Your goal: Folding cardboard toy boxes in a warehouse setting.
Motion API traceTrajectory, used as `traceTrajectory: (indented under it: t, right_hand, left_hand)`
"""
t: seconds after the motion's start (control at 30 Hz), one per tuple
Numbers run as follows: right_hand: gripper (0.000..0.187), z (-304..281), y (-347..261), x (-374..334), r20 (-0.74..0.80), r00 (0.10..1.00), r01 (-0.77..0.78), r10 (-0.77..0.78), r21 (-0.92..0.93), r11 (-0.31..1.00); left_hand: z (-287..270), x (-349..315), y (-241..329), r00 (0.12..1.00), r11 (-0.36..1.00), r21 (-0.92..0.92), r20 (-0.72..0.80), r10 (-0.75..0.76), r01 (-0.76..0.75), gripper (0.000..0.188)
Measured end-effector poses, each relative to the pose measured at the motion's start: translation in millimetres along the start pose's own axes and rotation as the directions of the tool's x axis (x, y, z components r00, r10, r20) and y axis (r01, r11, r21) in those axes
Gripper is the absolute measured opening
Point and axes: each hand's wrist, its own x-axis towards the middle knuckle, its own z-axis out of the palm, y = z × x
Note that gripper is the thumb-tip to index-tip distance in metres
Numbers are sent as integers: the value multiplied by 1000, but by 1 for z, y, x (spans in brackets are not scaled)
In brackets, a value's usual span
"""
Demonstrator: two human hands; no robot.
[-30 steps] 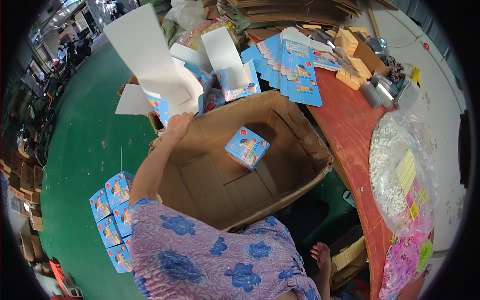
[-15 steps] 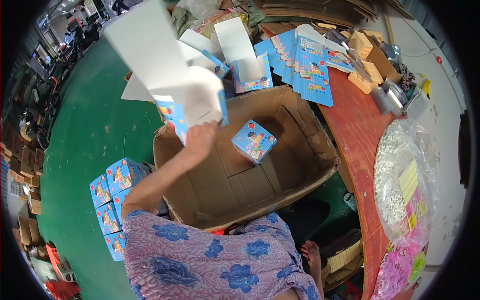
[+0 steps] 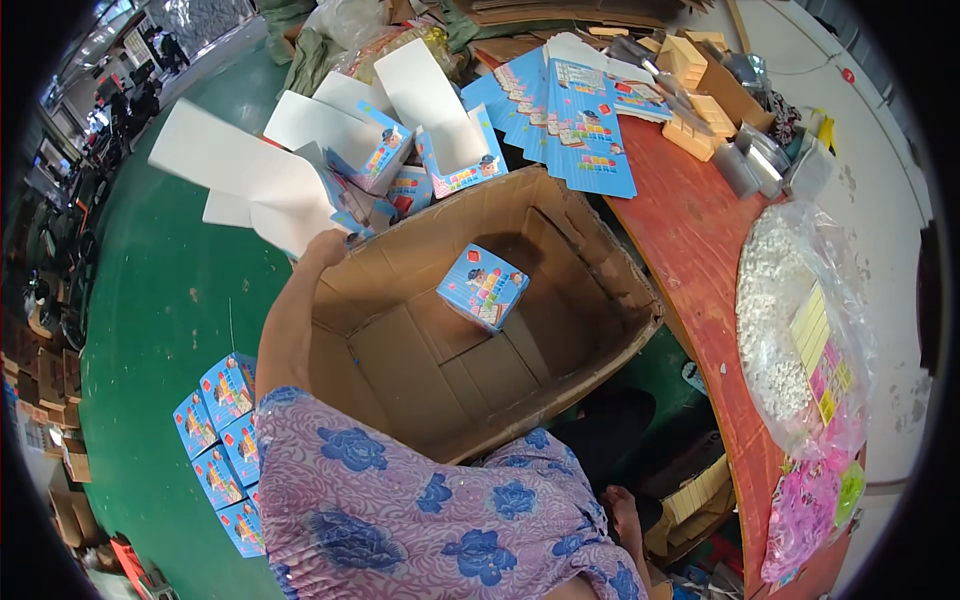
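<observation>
My left hand reaches to the far left rim of a large brown carton. Its fingers are closed on the lower end of an unclosed blue-and-white box, whose white flaps stick out to the left. Inside the carton one closed blue printed box rests on the bottom, towards the far side. My right hand hangs low at the right, beside my patterned clothing. Its fingers look loosely apart with nothing visible in them, though they show only small.
More unclosed boxes stand beyond the carton. Flat blue printed sheets fan out on the red table, near wooden block pieces and a clear bag of white bits. Closed blue boxes are stacked on the green floor, left.
My left hand has moved left and down with the unclosed box, from above the carton to its far left rim. The view has shifted slightly. My right hand stays low.
</observation>
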Motion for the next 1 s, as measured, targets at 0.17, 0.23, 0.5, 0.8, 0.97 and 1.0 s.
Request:
traceTrajectory:
  t: [0.17, 0.23, 0.5, 0.8, 0.97, 1.0]
  right_hand:
    - [20, -2, -1, 3, -7, 1000, 14, -14, 14, 1000]
    - [21, 0, -1, 10, -39, 999, -17, 16, -6, 1000]
    - [20, 6, 6, 1, -5, 1000, 26, -26, 16, 1000]
    - [26, 12, -2, 4, 8, 986, 169, -169, -78, 983]
    - [27, 25, -10, -16, -63, 991, 119, -121, -29, 992]
    - [27, 26, -5, -20, -61, 988, 141, -145, -62, 988]
  left_hand:
    - [-5, 0, 7, 992, 993, 27, -53, -111, 113, 22]
    - [24, 17, -8, 993, 991, 68, -49, -111, 114, 22]
    - [19, 11, -6, 987, 988, 81, -81, 141, -135, 16]
    - [-29, -5, 207, 646, 885, 45, -667, 371, -463, 9]
    - [-21, 57, 329, 413, 746, 430, -638, 650, -508, 43]
    - [-14, 71, 343, 432, 765, 446, -639, 636, -465, 43]
